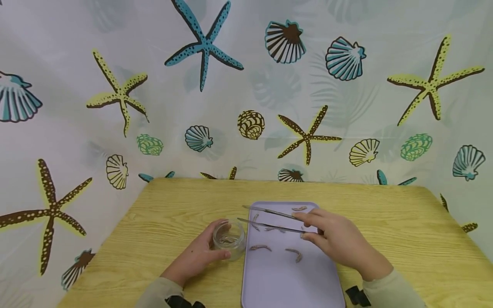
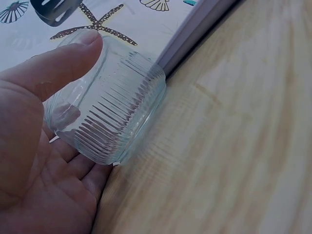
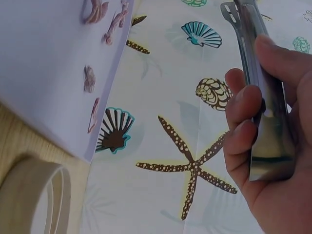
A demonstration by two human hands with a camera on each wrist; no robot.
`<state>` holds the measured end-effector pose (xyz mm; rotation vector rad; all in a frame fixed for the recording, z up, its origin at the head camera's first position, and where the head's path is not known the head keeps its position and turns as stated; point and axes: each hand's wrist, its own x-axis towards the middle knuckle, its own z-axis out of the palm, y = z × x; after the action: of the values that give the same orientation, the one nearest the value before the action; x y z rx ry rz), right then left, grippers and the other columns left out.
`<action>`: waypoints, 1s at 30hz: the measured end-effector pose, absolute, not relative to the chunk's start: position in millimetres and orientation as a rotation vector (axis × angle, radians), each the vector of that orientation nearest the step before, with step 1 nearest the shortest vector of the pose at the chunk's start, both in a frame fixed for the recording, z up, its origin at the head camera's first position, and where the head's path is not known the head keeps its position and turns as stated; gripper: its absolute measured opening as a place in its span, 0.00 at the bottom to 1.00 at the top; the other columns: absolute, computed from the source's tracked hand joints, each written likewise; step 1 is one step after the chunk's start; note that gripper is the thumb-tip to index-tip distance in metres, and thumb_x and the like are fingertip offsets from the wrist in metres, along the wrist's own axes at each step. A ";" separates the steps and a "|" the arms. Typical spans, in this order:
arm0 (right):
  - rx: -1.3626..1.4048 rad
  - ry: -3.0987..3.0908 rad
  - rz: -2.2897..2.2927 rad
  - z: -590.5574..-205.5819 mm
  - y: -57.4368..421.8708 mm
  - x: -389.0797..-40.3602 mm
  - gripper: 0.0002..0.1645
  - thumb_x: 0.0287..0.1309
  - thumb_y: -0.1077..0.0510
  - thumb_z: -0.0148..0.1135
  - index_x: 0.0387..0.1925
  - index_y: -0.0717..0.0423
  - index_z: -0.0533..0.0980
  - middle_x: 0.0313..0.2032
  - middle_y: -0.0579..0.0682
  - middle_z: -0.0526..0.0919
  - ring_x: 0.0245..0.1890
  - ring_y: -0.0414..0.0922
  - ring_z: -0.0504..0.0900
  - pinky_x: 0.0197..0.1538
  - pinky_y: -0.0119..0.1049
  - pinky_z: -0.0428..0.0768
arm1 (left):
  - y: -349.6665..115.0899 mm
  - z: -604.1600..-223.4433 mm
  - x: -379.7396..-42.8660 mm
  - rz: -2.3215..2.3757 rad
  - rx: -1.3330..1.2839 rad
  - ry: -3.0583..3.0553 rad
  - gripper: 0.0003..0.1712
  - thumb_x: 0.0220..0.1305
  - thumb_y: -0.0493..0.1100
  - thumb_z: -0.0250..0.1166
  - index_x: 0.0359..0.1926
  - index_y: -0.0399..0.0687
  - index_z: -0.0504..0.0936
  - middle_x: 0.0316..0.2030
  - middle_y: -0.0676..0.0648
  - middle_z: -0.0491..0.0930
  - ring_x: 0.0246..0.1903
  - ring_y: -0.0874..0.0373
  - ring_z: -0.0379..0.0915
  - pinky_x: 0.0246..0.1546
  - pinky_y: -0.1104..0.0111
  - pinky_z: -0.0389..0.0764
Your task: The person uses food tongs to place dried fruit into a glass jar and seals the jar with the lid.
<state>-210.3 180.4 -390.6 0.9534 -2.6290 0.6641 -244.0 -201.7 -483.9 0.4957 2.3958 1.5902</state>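
My left hand [image 1: 202,256] grips a clear glass jar [image 1: 231,253] by its side, thumb on one side and fingers round the other. Ribbed glass and a brownish piece inside show in the left wrist view, where the thumb lies over the jar [image 2: 117,102]. In my right hand [image 1: 334,234] are metal tongs [image 1: 275,227], their arms spread and nothing between the tips. Those tips reach past the left edge of a lilac tray [image 1: 289,282], close by the jar's mouth. On the tray lie several small, curled, brownish dried pieces [image 1: 260,247].
Pale wood-grain table [image 1: 185,201] surrounds the tray. Behind it hangs a curtain [image 1: 239,90] printed with starfish and shells. A pale ring-shaped object [image 3: 34,195] sits on the table beside the tray in the right wrist view.
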 end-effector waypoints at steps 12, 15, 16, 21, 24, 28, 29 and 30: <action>0.802 -2.734 0.620 -394.6 201.8 -223.4 0.30 0.64 0.53 0.69 0.67 0.38 0.76 0.42 0.37 0.80 0.28 0.33 0.72 0.32 0.33 0.75 | -202.0 -481.9 -243.5 1.579 0.532 2.407 0.48 0.61 0.48 0.75 0.76 0.56 0.58 0.71 0.44 0.66 0.71 0.48 0.59 0.73 0.49 0.52; 0.788 -2.761 0.632 -397.1 207.7 -226.7 0.30 0.64 0.53 0.69 0.67 0.40 0.76 0.41 0.36 0.80 0.29 0.33 0.72 0.33 0.33 0.76 | -201.9 -482.8 -243.6 1.574 0.528 2.409 0.49 0.61 0.49 0.75 0.76 0.56 0.57 0.71 0.45 0.66 0.71 0.49 0.59 0.74 0.50 0.52; 0.781 -2.772 0.638 -397.6 209.6 -227.8 0.30 0.64 0.54 0.69 0.67 0.41 0.76 0.41 0.36 0.79 0.29 0.33 0.72 0.33 0.34 0.76 | -201.9 -482.9 -243.7 1.578 0.525 2.406 0.49 0.61 0.49 0.75 0.76 0.56 0.57 0.71 0.45 0.66 0.72 0.48 0.59 0.74 0.50 0.51; 0.741 -2.830 0.648 -399.2 219.8 -232.7 0.30 0.65 0.55 0.68 0.67 0.44 0.76 0.40 0.38 0.80 0.30 0.35 0.73 0.34 0.36 0.76 | -201.9 -483.1 -244.9 1.589 0.509 2.386 0.51 0.60 0.49 0.75 0.77 0.55 0.56 0.71 0.47 0.66 0.72 0.50 0.57 0.74 0.51 0.50; 0.703 -2.869 0.656 -401.3 227.2 -236.6 0.29 0.66 0.54 0.67 0.68 0.44 0.75 0.40 0.38 0.80 0.32 0.36 0.75 0.36 0.38 0.77 | -202.1 -482.3 -244.7 1.589 0.496 2.381 0.51 0.60 0.49 0.75 0.77 0.54 0.55 0.72 0.47 0.65 0.72 0.50 0.57 0.74 0.51 0.50; 0.653 -2.914 0.687 -405.5 239.3 -242.5 0.29 0.67 0.54 0.66 0.68 0.46 0.74 0.40 0.39 0.80 0.36 0.40 0.77 0.38 0.42 0.78 | -202.3 -480.3 -243.3 1.591 0.495 2.373 0.51 0.61 0.49 0.75 0.77 0.54 0.55 0.72 0.46 0.65 0.73 0.50 0.56 0.74 0.51 0.50; 0.634 -2.926 0.687 -406.5 242.7 -243.8 0.29 0.67 0.54 0.66 0.68 0.46 0.74 0.40 0.40 0.80 0.37 0.41 0.78 0.39 0.43 0.78 | -202.3 -479.8 -243.0 1.589 0.498 2.373 0.51 0.61 0.50 0.75 0.77 0.54 0.55 0.72 0.46 0.65 0.73 0.49 0.55 0.74 0.50 0.49; 0.615 -2.934 0.689 -407.6 246.0 -245.0 0.29 0.67 0.54 0.66 0.68 0.47 0.74 0.40 0.40 0.81 0.38 0.42 0.79 0.40 0.45 0.79 | -202.1 -479.1 -242.7 1.590 0.500 2.373 0.51 0.61 0.50 0.75 0.77 0.55 0.55 0.72 0.45 0.65 0.73 0.49 0.55 0.74 0.50 0.49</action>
<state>-245.0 246.0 -407.6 0.6151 -2.9336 0.6893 -242.7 -202.1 -479.1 0.5001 2.3728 1.5896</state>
